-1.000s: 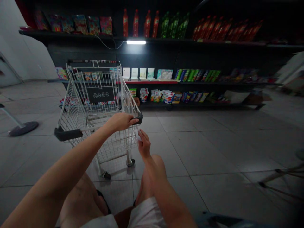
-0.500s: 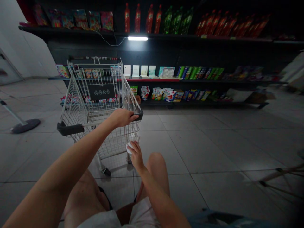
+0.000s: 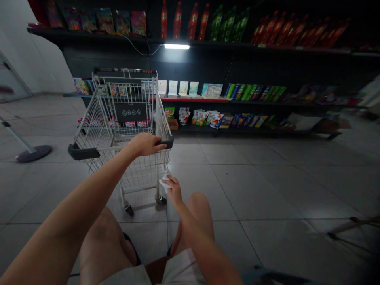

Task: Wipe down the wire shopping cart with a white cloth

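Note:
In front of me stands a wire shopping cart (image 3: pixel 139 170) with a dark handle at its near end and a dark plaque inside. My left hand (image 3: pixel 146 144) is wrapped over the right part of that handle (image 3: pixel 86 152). Lower down, beside the cart's near right side, my right hand (image 3: pixel 174 189) pinches a crumpled white cloth or tissue (image 3: pixel 165 181). Part of the cloth is hidden by my fingers. Whether the cloth touches the wire I cannot tell. The cart's basket shows no goods in it.
Behind the cart runs a dark shelf unit (image 3: pixel 192 59) with red bottles (image 3: pixel 193 21), green bottles (image 3: pixel 228 24), snack bags and boxes. A lit tube lamp (image 3: pixel 177 46) hangs under its upper shelf. A round post base (image 3: pixel 34 153) stands on the tiled floor at left.
The cart's near end has swung slightly to the left and away, with my left hand still on the handle. My right hand has shifted slightly right with the white cloth.

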Demonstrator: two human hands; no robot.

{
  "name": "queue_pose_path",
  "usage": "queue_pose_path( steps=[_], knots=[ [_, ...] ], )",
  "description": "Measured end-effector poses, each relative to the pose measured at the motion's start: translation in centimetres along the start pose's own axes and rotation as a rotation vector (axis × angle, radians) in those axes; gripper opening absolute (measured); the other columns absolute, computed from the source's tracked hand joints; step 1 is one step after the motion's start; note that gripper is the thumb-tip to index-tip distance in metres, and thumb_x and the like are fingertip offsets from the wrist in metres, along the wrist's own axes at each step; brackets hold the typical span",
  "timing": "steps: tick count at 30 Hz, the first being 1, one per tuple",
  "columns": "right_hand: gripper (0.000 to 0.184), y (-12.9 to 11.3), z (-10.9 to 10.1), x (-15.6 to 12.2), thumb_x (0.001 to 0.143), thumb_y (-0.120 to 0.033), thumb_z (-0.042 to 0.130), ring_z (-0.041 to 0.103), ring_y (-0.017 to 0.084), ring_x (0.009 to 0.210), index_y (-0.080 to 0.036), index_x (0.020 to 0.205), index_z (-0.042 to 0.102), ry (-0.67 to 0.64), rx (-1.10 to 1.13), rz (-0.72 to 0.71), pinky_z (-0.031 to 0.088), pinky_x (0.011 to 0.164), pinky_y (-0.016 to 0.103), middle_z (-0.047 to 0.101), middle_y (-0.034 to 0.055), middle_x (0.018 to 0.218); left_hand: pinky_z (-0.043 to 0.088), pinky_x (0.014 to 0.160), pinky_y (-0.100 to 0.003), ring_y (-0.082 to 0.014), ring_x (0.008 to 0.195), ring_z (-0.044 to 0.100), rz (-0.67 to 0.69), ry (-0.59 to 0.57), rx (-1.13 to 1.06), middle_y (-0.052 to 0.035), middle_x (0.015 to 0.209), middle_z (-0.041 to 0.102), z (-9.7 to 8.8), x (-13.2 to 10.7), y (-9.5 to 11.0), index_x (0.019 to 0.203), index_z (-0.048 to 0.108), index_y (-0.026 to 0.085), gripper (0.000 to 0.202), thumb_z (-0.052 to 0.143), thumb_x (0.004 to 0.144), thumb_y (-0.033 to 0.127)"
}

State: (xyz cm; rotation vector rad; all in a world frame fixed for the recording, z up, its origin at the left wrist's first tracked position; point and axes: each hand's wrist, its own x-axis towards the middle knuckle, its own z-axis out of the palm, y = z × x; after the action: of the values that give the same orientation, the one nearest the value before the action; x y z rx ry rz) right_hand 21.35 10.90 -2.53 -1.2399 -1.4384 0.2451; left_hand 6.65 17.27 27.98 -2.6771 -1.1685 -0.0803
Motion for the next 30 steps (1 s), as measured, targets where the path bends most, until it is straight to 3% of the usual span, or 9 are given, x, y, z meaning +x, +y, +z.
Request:
queue_pose_path(
  steps=[3,6,7,10,12,15,21,24,30],
  knots=[
    [0.052,-3.5,-2.1,3.2,0.066,-0.002,0.039,0.059,0.019,0.106,-0.023,0.102,0.07,0.114,0.055,0.023,0.049,0.098,0.039,0.066,0.0054,0.11,0.035,0.058,-0.03,-0.0228,0.068,0.062,0.004,0.006,0.034,-0.0099,0.075,0.068,0.2,-0.6,-1.4,0.096,0.068,0.017,0.063,0.032,0.085,0.067],
    [0.053,-9.5,-4.3,8.3,0.073,-0.003,0.038,0.048,0.02,0.124,-0.022,0.116,0.064,0.282,0.107,-0.198,0.039,0.108,0.042,0.055,0.0063,0.129,0.035,0.057,-0.03,-0.0233,0.069,0.062,-0.002,0.026,0.07,-0.0093,0.076,0.068,0.5,-1.2,-2.4,0.095,0.068,0.019,0.063,0.032,0.084,0.068],
    [0.054,-11.4,-4.8,10.1,0.074,-0.002,0.037,0.045,0.02,0.128,-0.023,0.118,0.062,0.278,0.106,-0.288,0.037,0.11,0.042,0.051,0.0052,0.135,0.036,0.058,-0.03,-0.023,0.07,0.062,-0.004,0.031,0.082,-0.0087,0.077,0.068,0.5,-1.4,-2.6,0.096,0.068,0.02,0.061,0.032,0.085,0.068],
    [0.05,-14.6,-5.3,15.5,0.075,-0.002,0.039,0.049,0.018,0.123,-0.025,0.11,0.066,0.024,0.052,-0.57,0.041,0.106,0.04,0.057,0.0021,0.128,0.036,0.06,-0.029,-0.0207,0.07,0.063,0.001,0.037,0.107,-0.0058,0.079,0.069,0.6,-2.1,-2.9,0.102,0.067,0.024,0.052,0.036,0.085,0.063],
    [0.047,-14.8,-5.3,18.7,0.073,-0.002,0.039,0.054,0.017,0.115,-0.025,0.102,0.068,-0.144,-0.01,-0.63,0.044,0.103,0.039,0.063,0.001,0.118,0.035,0.06,-0.028,-0.0197,0.069,0.063,0.001,0.036,0.124,-0.005,0.077,0.069,0.6,-2.5,-3.0,0.103,0.067,0.025,0.051,0.037,0.085,0.062],
    [0.047,-14.5,-5.6,21.6,0.071,0.001,0.038,0.057,0.016,0.111,-0.022,0.098,0.069,-0.272,-0.096,-0.545,0.044,0.102,0.038,0.065,0.0013,0.114,0.032,0.056,-0.028,-0.0201,0.066,0.062,-0.009,0.042,0.158,-0.0061,0.073,0.068,0.5,-3.2,-3.1,0.097,0.069,0.023,0.056,0.034,0.085,0.065],
    [0.048,-16.1,-6.7,21.4,0.072,0.001,0.04,0.057,0.016,0.11,-0.024,0.1,0.07,-0.535,-0.186,-0.733,0.044,0.098,0.037,0.066,-0.0013,0.112,0.029,0.053,-0.028,-0.0191,0.062,0.061,0.024,0.052,0.146,-0.0044,0.069,0.067,0.0,-5.1,-3.1,0.097,0.068,0.025,0.055,0.032,0.086,0.066],
    [0.049,-16.0,-6.2,23.0,0.072,0.003,0.04,0.058,0.015,0.107,-0.024,0.098,0.07,-0.582,-0.205,-0.775,0.043,0.097,0.034,0.067,-0.0014,0.108,0.029,0.053,-0.028,-0.0185,0.06,0.06,0.036,0.039,0.135,-0.0039,0.067,0.066,-0.3,-6.2,-2.8,0.09,0.068,0.024,0.054,0.033,0.087,0.066],
    [0.039,-14.1,-3.3,29.9,0.072,0.004,0.042,0.057,0.016,0.096,-0.016,0.086,0.072,-0.568,-0.384,-0.721,0.041,0.093,0.032,0.068,0.0044,0.096,0.027,0.051,-0.028,-0.0164,0.055,0.057,0.092,0.027,0.107,-0.0032,0.06,0.063,-0.9,-8.2,-2.0,0.078,0.064,0.021,0.054,0.032,0.09,0.062]
  ],
)
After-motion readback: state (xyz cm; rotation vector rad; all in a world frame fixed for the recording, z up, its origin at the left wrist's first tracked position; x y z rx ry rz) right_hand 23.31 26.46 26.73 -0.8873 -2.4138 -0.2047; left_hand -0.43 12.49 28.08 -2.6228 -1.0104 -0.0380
